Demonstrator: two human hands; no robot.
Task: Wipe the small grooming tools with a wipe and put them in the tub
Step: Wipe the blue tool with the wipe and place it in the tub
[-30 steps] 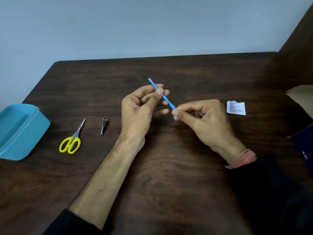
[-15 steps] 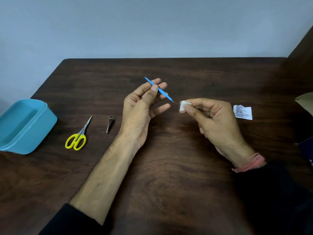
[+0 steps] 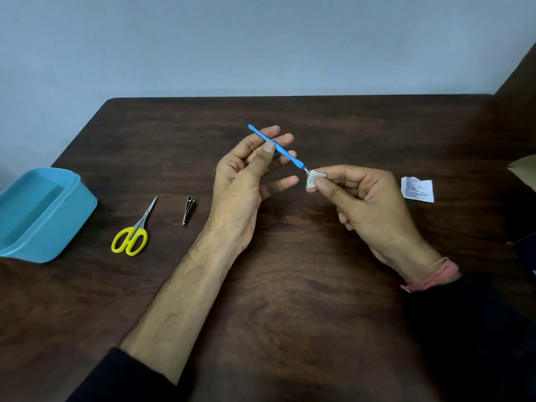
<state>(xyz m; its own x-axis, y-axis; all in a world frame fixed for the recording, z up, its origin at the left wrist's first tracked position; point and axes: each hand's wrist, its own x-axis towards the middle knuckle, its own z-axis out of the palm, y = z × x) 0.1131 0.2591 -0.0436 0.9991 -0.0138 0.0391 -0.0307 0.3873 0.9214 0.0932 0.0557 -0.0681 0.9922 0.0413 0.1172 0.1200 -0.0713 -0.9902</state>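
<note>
Dark wood tabletop [image 3: 290, 300], wall behind. Blue tub [image 3: 43, 216] at far left edge, open top, nothing visible inside. Left hand [image 3: 246, 181] raised mid-tabletop, grip: thumb + fingers pinching blue tool [image 3: 275, 146], held slanted, metal tip pointing down-right. Right hand [image 3: 365, 204] grip curled, thumb + forefinger pinching small white wipe [image 3: 314, 179], wipe touching tool's metal tip. Yellow-handled scissors [image 3: 133, 230] flat btwn tub & left forearm. Printed wrapper [image 3: 417, 189] right of right hand. Nail clipper [image 3: 189, 210] just right of scissors.
</note>
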